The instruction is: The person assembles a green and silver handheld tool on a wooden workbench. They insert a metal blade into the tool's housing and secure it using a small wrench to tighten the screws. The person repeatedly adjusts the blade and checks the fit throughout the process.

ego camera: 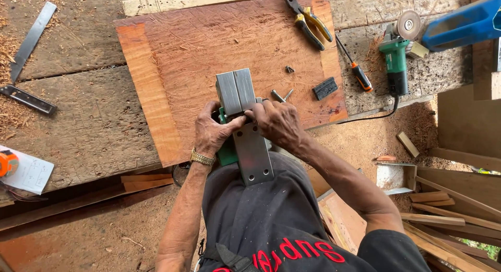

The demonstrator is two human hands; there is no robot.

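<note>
Upturned planer (245,126) – grey metal sole, green body – propped at board (198,58) edge against lap. Gripped by left hand (215,132) at its side; right hand (276,123) pinching at the middle. Nearby: bolts (282,95), black block (325,88), pliers (308,19), screwdriver (355,66), grinder (396,53).

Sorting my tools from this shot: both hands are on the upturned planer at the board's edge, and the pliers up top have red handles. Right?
Not quite: the head view shows the pliers with yellow handles, not red. The rest holds: the left hand and right hand are on the upturned planer at the board's edge.

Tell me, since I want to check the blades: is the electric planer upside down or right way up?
Upside down. The electric planer lies with its flat metal sole plates facing up, green body beneath, both hands gripping it.
</note>
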